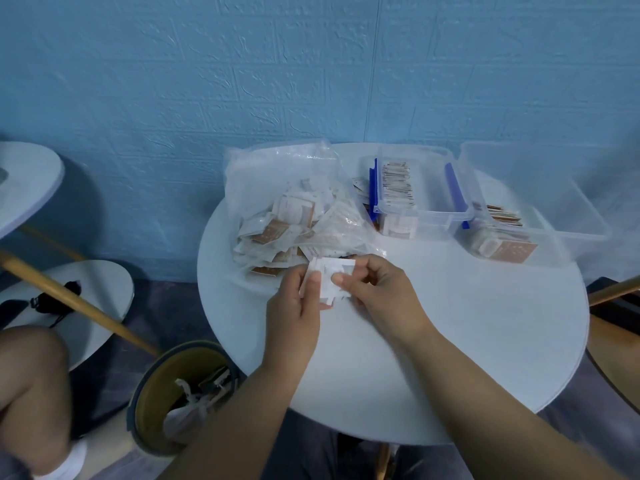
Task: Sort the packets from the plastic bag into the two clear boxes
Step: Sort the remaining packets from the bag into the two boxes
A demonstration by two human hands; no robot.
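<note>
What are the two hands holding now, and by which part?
Both hold one small bunch of white packets: the left hand pinches its left side, the right hand its right side.

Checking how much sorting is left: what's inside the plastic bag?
A loose heap of white and brown packets shows through the plastic bag; those buried underneath the top ones cannot be seen or counted.

Blue room, white counter, brown-and-white packets.
The counter (pixel 450 323) is pale white; behind it, a blue brick-patterned wall (pixel 242 64); on it, white-and-brown packets (pixel 277 230), a clear bag (pixel 270 168), and clear boxes (pixel 426 211) with blue clips (pixel 372 188).
</note>
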